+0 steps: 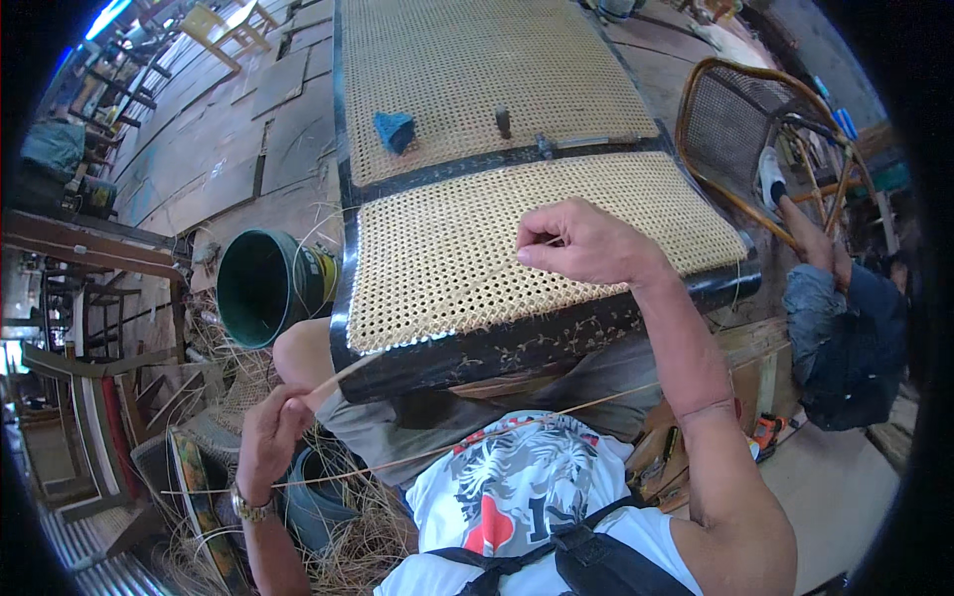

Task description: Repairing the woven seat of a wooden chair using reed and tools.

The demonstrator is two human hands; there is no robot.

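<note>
A black-framed panel of woven cane (437,233) lies across my lap and stretches away from me. My right hand (586,243) is raised over its near section, thumb and fingers pinched together on a thin cane strip. That pale strip (363,366) slants down across the weave to my left hand (270,437), which grips it beyond the panel's near left corner. Another long thin cane strand (586,405) crosses my lap. On the panel's dark crossbar rests a hammer (596,141), with a small dark peg-like tool (503,121) and a crumpled blue cloth (395,131) close by.
A dark green bucket (256,288) stands left of the panel, above loose cane scraps (348,536). At right are a cane-backed chair (730,119) and another person's bent legs (820,268). Wooden furniture frames (94,407) crowd the left side. An orange-and-black tool (765,432) lies at right.
</note>
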